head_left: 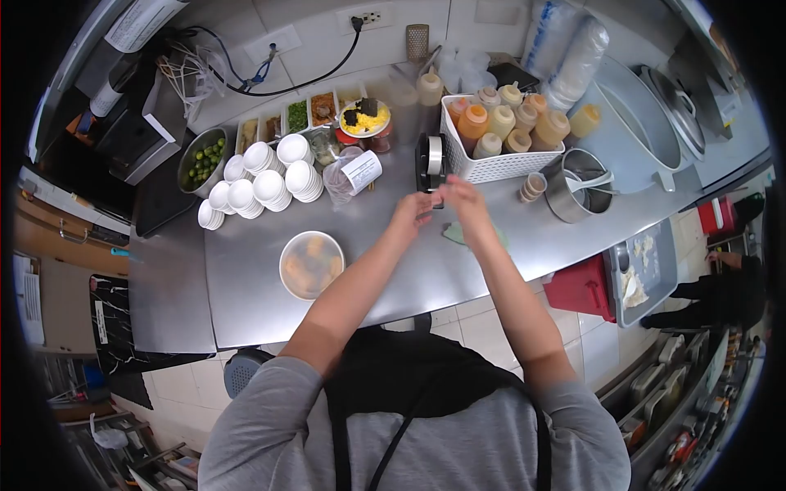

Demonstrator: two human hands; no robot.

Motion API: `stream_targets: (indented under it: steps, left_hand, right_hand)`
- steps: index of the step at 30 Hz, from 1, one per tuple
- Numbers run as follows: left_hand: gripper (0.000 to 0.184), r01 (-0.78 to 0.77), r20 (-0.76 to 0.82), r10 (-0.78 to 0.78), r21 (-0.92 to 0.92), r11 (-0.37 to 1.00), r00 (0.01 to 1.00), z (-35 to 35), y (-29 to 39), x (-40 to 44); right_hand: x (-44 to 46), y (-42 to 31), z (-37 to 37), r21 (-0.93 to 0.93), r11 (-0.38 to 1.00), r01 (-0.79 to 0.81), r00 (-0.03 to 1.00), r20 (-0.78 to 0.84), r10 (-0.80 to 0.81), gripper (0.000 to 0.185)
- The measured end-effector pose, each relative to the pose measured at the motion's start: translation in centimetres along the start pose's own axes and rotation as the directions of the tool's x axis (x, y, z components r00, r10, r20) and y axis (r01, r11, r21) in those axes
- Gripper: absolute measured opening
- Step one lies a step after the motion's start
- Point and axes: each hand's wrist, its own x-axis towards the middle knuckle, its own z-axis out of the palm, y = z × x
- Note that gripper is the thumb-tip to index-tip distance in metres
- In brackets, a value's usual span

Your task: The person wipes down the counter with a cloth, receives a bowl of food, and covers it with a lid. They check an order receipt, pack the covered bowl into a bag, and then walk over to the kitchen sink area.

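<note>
Both bare hands were together at the far middle of the shiny stainless steel table (389, 282), right by the near end of a black tape dispenser with a pale roll (431, 159). Left hand (412, 212): fingers partly bent, slightly apart, pointing right; could not tell if they gripped anything. Right hand (463, 199): fingers bent toward the dispenser's near end, blurred; could not tell if they pinched tape or touched the dispenser. The round white-rimmed container with orange-yellow contents under a translucent cover (312, 264) sat on the table, left of the left forearm, apart from both hands. A pale green flat item (455, 233) lay partly hidden under the right wrist. Just right of the dispenser stood a white perforated plastic basket (491, 171) full of squeeze bottles with cream, yellow and orange contents (472, 124); nearer and right, a small stack of brownish cups (533, 186), then a deep steel pot (561, 199) with utensils inside. Far left: stacks of white round cups (271, 187), a clear plastic bag with a white printed label (361, 172), and a metal bowl (187, 179) of green limes. A person in dark clothing (729, 286) stood at the far right edge.
</note>
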Motion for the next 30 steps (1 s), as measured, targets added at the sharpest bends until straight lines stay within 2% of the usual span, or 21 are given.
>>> stream_targets:
  steps: [1, 3, 5, 6, 7, 8, 9, 10, 11, 12, 13, 15, 17, 18, 19, 20, 23, 24, 25, 28, 30]
  left_hand:
    - [0.034, 0.025, 0.022, -0.023, -0.064, 0.998, 0.999, 0.2, 0.6, -0.5]
    - [0.037, 0.05, 0.046, -0.045, -0.129, 0.99, 0.998, 1.5, 2.1, -2.0]
    - [0.03, 0.098, -0.093, -0.104, -0.075, 0.992, 0.99, 2.9, 3.5, -3.7]
    - [0.03, 0.098, -0.095, -0.106, -0.079, 0.992, 0.99, 2.8, 3.2, -3.4]
    - [0.023, 0.011, -0.161, 0.019, 0.186, 0.982, 0.987, 2.9, 2.8, -3.1]
    - [0.017, -0.055, -0.192, 0.155, 0.444, 0.894, 0.969, 2.9, 2.5, -2.7]
    - [0.017, -0.052, -0.198, 0.154, 0.442, 0.895, 0.968, 2.9, 2.4, -2.3]
    - [0.013, -0.07, -0.21, 0.398, 0.808, 0.584, 0.893, 3.3, 2.8, -2.3]
    - [0.009, 0.019, -0.105, 0.6, 0.989, 0.148, 0.793, 3.4, 3.0, -2.5]
    - [0.01, 0.03, -0.083, 0.638, 0.995, 0.094, 0.766, 3.1, 3.1, -3.0]
    - [0.01, 0.049, -0.102, 0.641, 0.994, 0.1, 0.761, 2.3, 4.1, -3.6]
    - [0.015, -0.354, -0.012, 0.694, 0.854, 0.382, 0.72, -0.4, 6.5, -5.7]
    - [0.016, -0.337, -0.171, 0.5, 0.554, 0.761, 0.849, -3.0, 10.5, -11.7]
    - [0.018, -0.347, -0.214, 0.49, 0.478, 0.807, 0.845, -5.0, 11.7, -14.6]
    - [0.02, -0.361, -0.253, 0.479, 0.398, 0.843, 0.84, -7.3, 12.3, -17.2]
    - [0.022, -0.341, -0.339, 0.458, 0.351, 0.872, 0.822, -10.2, 12.3, -19.1]
    - [0.022, -0.311, -0.513, 0.406, 0.265, 0.913, 0.756, -16.9, 10.7, -21.3]
    - [0.02, -0.295, -0.593, 0.371, 0.225, 0.929, 0.715, -18.7, 10.1, -21.5]
    - [0.02, -0.295, -0.599, 0.37, 0.225, 0.929, 0.71, -19.0, 10.1, -21.9]
    - [0.022, -0.325, -0.609, 0.386, 0.214, 0.921, 0.693, -19.1, 10.1, -21.9]
    - [0.022, -0.38, -0.506, 0.514, 0.349, 0.856, 0.693, -18.4, 10.8, -21.3]
  right_hand:
    - [-2.4, 0.9, -1.0, -0.002, 1.0, 0.014, 0.998, 0.058, -0.014, 0.018]
    - [-9.0, 1.3, -1.5, -0.298, 0.933, 0.202, 0.969, 0.197, -0.147, 0.013]
    - [-14.3, 3.9, -2.3, -0.408, 0.9, 0.153, 0.966, 0.252, -0.05, 0.009]
    - [-15.7, 4.7, -2.4, -0.409, 0.9, 0.151, 0.966, 0.255, -0.046, 0.009]
    - [-16.8, 5.3, -2.5, -0.407, 0.905, 0.128, 0.966, 0.256, -0.022, 0.008]
    - [-17.4, 5.7, -2.5, -0.403, 0.909, 0.105, 0.966, 0.257, 0.002, 0.008]
    - [-17.2, 5.9, -2.7, -0.402, 0.91, 0.104, 0.965, 0.262, 0.005, 0.008]
    - [-16.7, 5.8, -3.1, -0.458, 0.878, 0.138, 0.967, 0.253, -0.02, 0.008]
    - [-16.3, 5.7, -3.3, -0.512, 0.842, 0.169, 0.968, 0.248, -0.043, 0.007]
    - [-16.3, 5.4, -3.2, -0.559, 0.81, 0.176, 0.971, 0.233, -0.051, 0.005]
    - [-16.1, 5.2, -3.2, -0.553, 0.813, 0.181, 0.967, 0.251, -0.045, 0.005]
    - [-15.8, 5.1, -2.7, -0.455, 0.872, 0.178, 0.962, 0.266, -0.058, 0.005]
    - [-14.9, 5.1, -0.8, -0.407, 0.9, 0.158, 0.958, 0.283, -0.041, 0.008]
    - [-14.2, 5.0, 0.7, -0.383, 0.889, 0.251, 0.931, 0.346, -0.114, 0.012]
    - [-13.5, 5.0, 2.3, -0.352, 0.871, 0.343, 0.895, 0.405, -0.188, 0.016]
    - [-12.9, 5.2, 4.1, -0.347, 0.872, 0.346, 0.889, 0.417, -0.187, 0.016]
    - [-11.2, 5.8, 8.6, -0.28, 0.912, 0.301, 0.836, 0.538, -0.111, 0.021]
    - [-10.8, 5.8, 9.6, -0.31, 0.922, 0.231, 0.817, 0.576, -0.011, 0.023]
    - [-10.5, 5.8, 10.4, -0.344, 0.925, 0.163, 0.79, 0.607, 0.087, 0.026]
    - [-11.4, 5.3, 11.2, -0.304, 0.948, 0.089, 0.745, 0.652, 0.139, 0.029]
    - [-12.0, 6.9, 12.1, -0.314, 0.945, 0.093, 0.748, 0.649, 0.142, 0.03]
